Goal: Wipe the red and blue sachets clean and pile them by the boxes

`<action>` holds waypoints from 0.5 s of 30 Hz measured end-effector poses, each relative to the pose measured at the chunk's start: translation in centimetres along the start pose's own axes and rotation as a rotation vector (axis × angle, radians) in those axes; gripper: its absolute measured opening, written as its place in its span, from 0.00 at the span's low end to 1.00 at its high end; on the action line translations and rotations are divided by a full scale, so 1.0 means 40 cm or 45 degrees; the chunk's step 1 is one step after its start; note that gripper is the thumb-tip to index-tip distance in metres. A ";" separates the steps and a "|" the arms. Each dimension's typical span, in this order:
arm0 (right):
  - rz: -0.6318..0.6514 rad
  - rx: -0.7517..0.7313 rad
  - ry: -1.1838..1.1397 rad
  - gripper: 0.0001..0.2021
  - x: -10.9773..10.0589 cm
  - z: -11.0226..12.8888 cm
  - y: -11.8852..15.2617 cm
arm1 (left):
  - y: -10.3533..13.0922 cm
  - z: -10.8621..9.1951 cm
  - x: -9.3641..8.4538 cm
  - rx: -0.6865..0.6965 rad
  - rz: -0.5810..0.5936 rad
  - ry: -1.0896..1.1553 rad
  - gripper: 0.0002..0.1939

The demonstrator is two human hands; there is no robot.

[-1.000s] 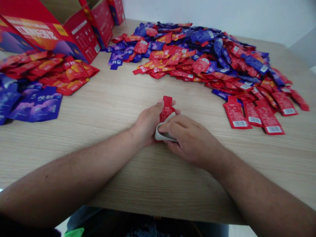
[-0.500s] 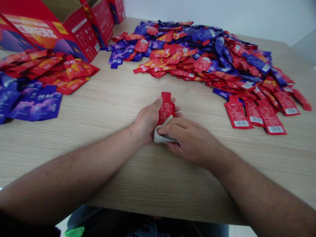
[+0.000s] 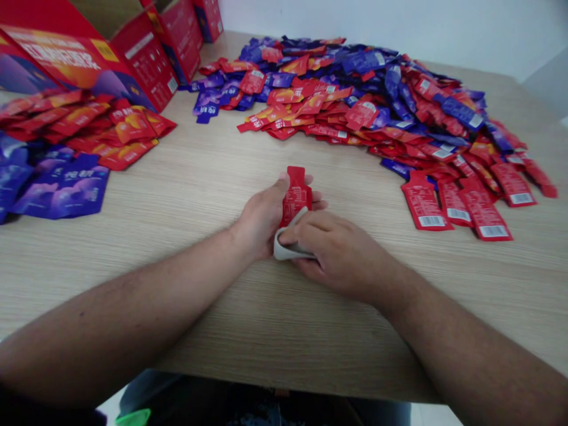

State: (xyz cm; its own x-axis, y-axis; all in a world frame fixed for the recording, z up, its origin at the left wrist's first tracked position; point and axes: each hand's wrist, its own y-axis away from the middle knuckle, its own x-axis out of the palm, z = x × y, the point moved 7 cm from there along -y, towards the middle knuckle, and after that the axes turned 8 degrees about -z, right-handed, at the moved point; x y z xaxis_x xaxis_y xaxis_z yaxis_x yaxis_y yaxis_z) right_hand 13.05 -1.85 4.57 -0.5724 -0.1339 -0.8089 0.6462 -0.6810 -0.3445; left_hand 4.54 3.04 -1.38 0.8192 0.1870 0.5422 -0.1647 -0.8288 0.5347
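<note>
A red sachet [image 3: 296, 195] with a narrow neck lies in the palm of my left hand [image 3: 261, 216], its printed back facing up and the neck pointing away from me. My left thumb rests along its left edge, and the fingertips show beyond its right side. My right hand [image 3: 332, 245] is closed on a folded pale grey cloth [image 3: 284, 248], pressed against the lower part of the sachet. That lower end is hidden under the cloth and my right fingers.
A large heap of red and purple sachets [image 3: 337, 112] spreads across the back and right of the wooden table [image 3: 199, 177]. At the left are smaller piles of red sachets [image 3: 89, 118] and purple sachets [image 3: 66, 186]. Open red boxes [image 3: 146, 65] stand behind them.
Both hands, the sachet and the cloth keep almost the same pose. The whole view has shifted very slightly to the left.
</note>
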 end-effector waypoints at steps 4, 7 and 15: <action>0.182 -0.003 -0.023 0.15 0.007 -0.016 0.008 | -0.004 -0.007 0.002 0.068 0.000 -0.006 0.13; -0.105 0.116 0.074 0.16 -0.039 -0.064 0.005 | -0.011 -0.007 0.003 0.058 -0.002 0.017 0.13; -0.436 0.176 0.215 0.15 -0.074 -0.097 0.006 | -0.015 0.011 0.009 -0.033 0.031 0.009 0.13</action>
State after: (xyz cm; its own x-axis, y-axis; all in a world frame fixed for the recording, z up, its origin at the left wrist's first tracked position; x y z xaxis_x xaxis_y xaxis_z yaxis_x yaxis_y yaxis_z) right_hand 16.85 1.18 5.03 -0.6443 0.2301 -0.7294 0.3520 -0.7574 -0.5499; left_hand 5.17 3.39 -1.80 0.8108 0.1704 0.5600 -0.1991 -0.8193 0.5377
